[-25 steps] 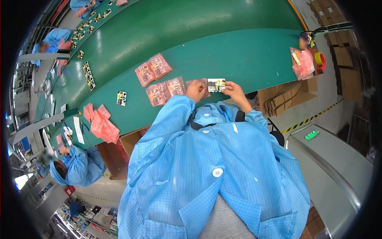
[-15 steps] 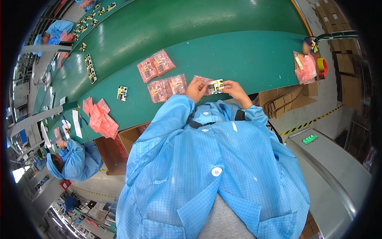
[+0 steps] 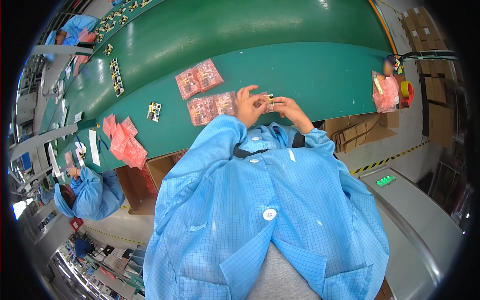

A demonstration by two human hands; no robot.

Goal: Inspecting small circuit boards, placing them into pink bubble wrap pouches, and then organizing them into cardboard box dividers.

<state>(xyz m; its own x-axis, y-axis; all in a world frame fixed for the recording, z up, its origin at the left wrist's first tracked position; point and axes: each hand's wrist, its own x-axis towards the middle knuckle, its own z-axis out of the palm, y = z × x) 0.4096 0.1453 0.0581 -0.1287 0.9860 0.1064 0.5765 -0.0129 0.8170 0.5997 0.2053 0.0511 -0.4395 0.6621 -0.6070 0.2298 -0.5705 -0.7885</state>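
Observation:
A small circuit board (image 3: 271,102) with black and yellow parts is held between my hands over the near edge of the green table. Most of it is covered by a pink bubble bag and my fingers. My left hand (image 3: 247,107) pinches the bag, some of its fingers stretched away from the table edge. From the other side, the thumb and fingers of my right hand (image 3: 294,113) close on the board's end. Filled pink bubble bags (image 3: 211,108) lie just left of my left hand, with another pair (image 3: 199,79) beyond them. Farther left is a bare circuit board (image 3: 154,111).
Empty-looking pink bubble bags (image 3: 125,142) are heaped at the left. More boards (image 3: 116,77) lie on the green conveyor belt. At the right end are a pink bag bundle (image 3: 385,92) and yellow tape (image 3: 407,92). A co-worker (image 3: 92,192) sits at the left.
The board has shifted left into the bag, and less of it shows. My right hand has moved left with it. My left fingers have lifted and spread around the bag.

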